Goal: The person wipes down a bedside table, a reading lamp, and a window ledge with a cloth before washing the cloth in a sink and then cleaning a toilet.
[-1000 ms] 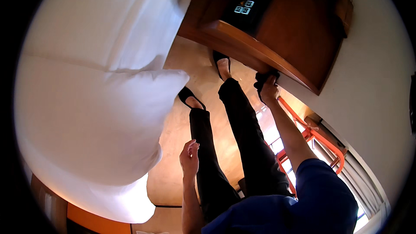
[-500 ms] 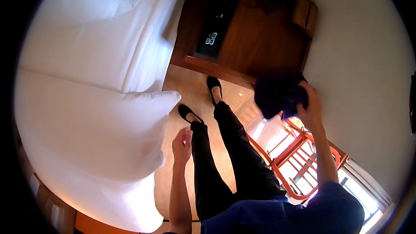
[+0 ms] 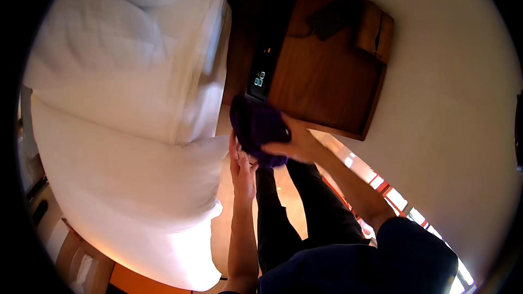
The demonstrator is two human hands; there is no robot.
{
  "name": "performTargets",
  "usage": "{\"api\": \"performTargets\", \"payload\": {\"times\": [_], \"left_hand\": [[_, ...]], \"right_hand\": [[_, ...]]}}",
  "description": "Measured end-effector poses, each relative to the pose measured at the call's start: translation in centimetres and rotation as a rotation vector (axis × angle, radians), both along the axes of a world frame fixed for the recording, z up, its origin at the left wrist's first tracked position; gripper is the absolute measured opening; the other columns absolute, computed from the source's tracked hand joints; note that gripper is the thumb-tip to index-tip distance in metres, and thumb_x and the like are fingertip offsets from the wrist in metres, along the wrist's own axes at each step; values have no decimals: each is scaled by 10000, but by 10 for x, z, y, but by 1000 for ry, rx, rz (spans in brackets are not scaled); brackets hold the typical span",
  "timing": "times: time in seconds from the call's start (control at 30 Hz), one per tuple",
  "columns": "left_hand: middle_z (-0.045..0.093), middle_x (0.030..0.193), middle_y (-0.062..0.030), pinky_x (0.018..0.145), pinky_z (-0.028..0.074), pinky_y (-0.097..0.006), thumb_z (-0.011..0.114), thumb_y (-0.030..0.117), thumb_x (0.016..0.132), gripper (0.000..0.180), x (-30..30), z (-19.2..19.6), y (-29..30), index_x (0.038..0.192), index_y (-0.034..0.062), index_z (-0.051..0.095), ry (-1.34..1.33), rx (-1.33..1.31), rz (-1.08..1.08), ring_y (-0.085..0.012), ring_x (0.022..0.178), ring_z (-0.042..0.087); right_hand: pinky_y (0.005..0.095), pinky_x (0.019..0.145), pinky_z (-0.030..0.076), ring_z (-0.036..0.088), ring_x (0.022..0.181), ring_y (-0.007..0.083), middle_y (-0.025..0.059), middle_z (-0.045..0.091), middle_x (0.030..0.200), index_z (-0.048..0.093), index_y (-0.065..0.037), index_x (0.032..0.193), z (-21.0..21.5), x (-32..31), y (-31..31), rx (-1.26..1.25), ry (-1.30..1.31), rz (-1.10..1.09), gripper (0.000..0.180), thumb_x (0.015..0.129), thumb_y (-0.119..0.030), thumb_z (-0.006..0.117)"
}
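Right hand [image 3: 297, 140] is clamping on a dark purple cloth bundle [image 3: 264, 128] from the right side, with the thumb lying across its lower part and the other fingers bending over its right edge. Left hand [image 3: 243, 177] is reaching up to the lower left edge of the bundle, with the fingers pointing upward; whether these fingers are gripping the cloth or only resting against it cannot be told, as the overlap is hiding the contact. Both hands are working close together, with the bundle sitting between them. The bundle is hanging in front of the body, above the floor [image 3: 294, 196] and the black trousers [image 3: 327, 212], between the bed [image 3: 182, 95] and the tabletop [image 3: 321, 87], and is appearing just below the near end of a black control panel [image 3: 259, 79] with small lit keys. The panel is running along the left side of the brown wooden tabletop. Toward the far end of the tabletop, a dark flat object [image 3: 329, 20] is lying near a brown box-like holder [image 3: 373, 30]. To the left, a large white pillow [image 3: 131, 169] is lying on the bed. To the right, a red-orange frame [image 3: 383, 188] is showing beside the right forearm, with bright light falling around it
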State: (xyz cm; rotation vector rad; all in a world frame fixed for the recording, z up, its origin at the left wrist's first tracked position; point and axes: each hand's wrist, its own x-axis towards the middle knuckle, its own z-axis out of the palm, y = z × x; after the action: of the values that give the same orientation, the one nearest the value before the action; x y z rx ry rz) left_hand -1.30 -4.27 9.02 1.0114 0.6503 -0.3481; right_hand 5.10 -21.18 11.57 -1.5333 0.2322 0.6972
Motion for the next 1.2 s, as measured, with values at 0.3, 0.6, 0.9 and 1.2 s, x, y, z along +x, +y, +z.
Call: {"api": "performTargets", "payload": {"times": [0.3,0.6,0.9,1.2], "left_hand": [[592,983,-10,780,432,-208,503,158,953,263,58,32,-112,1156,0,560,201,-45,-303,-71,881,535],[468,1224,-225,901,413,-440,730,345,746,722,233,-16,-195,1329,61,414,-803,1203,-869,-396,1112,462],[345,1354,-256,1018,306,-453,822,244,620,1058,291,-35,-238,1451,86,185,-664,1266,-1216,-399,1244,340],[451,1245,-235,973,391,-378,790,158,639,934,249,9,-117,1398,6,268,-616,852,-799,-340,1133,481]], "right_hand": [[321,950,418,525,1073,200,138,544,1126,278,-38,1387,58,2,-98,-40,-107,-560,820,732,-111,767],[493,993,330,324,1271,377,183,356,1379,415,-109,1343,-32,-13,-141,-1077,-226,-325,724,720,-289,735],[477,989,348,305,1256,379,124,354,1368,493,-180,1271,-36,16,-100,-963,-270,-92,726,606,-149,782],[478,952,378,374,1179,394,156,416,1298,490,-119,1258,-68,221,-157,-992,-679,-299,636,668,-126,729]]}}
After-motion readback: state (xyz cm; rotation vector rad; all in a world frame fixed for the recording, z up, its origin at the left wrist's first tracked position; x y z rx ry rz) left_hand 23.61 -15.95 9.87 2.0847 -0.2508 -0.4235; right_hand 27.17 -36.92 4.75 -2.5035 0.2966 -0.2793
